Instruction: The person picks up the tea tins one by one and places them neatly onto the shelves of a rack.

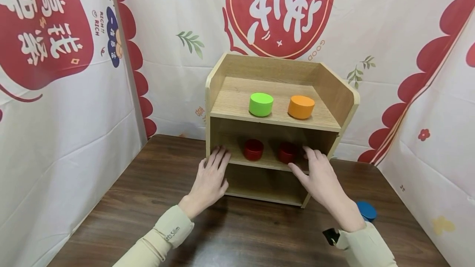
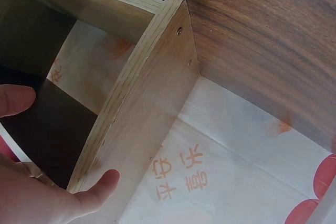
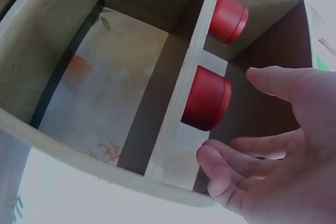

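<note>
Bracketing right-hand red tin (image 1: pixel 287 152) from four o'clock: right hand (image 1: pixel 322 178), spread, empty. Left hand (image 1: pixel 209 178), loosely open, apparently only touches shelf unit (image 1: pixel 237 92) at eight. Tin shelved; grip unmade.

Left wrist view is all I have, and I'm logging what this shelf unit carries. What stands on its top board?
Observer: A green cylinder and an orange cylinder stand side by side there.
Operator: Thanks. Is the right grip holding anything?
Observer: No. The right wrist view shows a gap between its thumb and the nearer red cylinder, which stands on the middle board.
</note>
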Action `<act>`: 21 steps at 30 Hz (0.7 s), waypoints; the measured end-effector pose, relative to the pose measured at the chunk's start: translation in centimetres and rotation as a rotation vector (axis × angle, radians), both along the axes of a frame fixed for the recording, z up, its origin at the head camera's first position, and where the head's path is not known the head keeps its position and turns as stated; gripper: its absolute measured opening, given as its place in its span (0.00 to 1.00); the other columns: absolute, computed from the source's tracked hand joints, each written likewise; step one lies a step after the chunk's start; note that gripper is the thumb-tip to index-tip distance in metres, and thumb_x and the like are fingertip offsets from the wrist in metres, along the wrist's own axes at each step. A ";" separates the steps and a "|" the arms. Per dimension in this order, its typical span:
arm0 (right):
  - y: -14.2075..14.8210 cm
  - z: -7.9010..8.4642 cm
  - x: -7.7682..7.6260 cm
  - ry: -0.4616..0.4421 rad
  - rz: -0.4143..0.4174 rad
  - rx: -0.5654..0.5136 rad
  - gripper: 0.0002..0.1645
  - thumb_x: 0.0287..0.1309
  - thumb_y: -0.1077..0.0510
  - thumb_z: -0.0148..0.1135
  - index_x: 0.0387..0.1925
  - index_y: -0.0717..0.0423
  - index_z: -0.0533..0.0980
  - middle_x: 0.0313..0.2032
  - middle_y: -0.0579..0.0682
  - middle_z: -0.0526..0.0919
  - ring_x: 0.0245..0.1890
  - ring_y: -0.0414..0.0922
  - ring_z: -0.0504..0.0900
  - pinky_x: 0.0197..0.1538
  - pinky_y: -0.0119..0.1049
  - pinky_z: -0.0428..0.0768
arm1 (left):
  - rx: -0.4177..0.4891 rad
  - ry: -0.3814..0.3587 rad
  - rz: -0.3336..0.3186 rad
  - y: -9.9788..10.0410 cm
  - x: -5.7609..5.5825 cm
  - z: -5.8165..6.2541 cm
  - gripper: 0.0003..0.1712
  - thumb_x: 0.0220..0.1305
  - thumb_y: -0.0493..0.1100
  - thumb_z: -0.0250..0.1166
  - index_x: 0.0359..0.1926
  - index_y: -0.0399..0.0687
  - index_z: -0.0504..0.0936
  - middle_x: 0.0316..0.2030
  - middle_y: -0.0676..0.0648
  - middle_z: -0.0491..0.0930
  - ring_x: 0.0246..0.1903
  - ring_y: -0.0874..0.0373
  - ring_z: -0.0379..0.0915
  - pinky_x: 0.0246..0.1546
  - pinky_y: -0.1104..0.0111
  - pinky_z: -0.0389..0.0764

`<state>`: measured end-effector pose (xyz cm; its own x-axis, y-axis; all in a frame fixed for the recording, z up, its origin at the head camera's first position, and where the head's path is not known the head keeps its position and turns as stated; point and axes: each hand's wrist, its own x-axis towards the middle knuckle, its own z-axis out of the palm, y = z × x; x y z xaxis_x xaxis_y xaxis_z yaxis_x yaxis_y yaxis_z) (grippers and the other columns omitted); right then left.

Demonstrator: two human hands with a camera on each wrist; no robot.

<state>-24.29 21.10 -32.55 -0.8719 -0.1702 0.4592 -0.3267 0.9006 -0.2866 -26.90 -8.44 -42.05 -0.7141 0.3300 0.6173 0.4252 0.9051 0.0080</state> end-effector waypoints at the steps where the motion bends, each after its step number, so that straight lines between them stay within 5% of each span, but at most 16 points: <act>1: 0.2 0.0 0.4 0.005 0.000 -0.007 0.37 0.58 0.48 0.64 0.60 0.70 0.66 0.48 0.67 0.77 0.49 0.62 0.75 0.52 0.58 0.74 | 0.000 -0.003 0.000 0.0 0.0 0.0 0.42 0.54 0.43 0.62 0.71 0.47 0.60 0.72 0.44 0.58 0.72 0.49 0.52 0.58 0.47 0.67; 10: 2.9 -1.9 2.7 0.192 -0.046 -0.023 0.22 0.53 0.50 0.68 0.44 0.60 0.76 0.35 0.56 0.81 0.36 0.51 0.76 0.36 0.50 0.74 | -0.011 0.008 0.009 -0.1 0.1 -0.1 0.42 0.54 0.43 0.62 0.71 0.47 0.60 0.71 0.43 0.59 0.72 0.49 0.52 0.57 0.47 0.68; 21: 9.5 -6.3 4.0 0.163 -0.236 -0.013 0.24 0.54 0.47 0.66 0.42 0.63 0.76 0.34 0.61 0.82 0.35 0.61 0.77 0.35 0.55 0.70 | -0.007 0.020 -0.001 0.0 -0.1 -0.2 0.42 0.54 0.43 0.62 0.71 0.46 0.61 0.71 0.43 0.59 0.72 0.49 0.52 0.57 0.47 0.68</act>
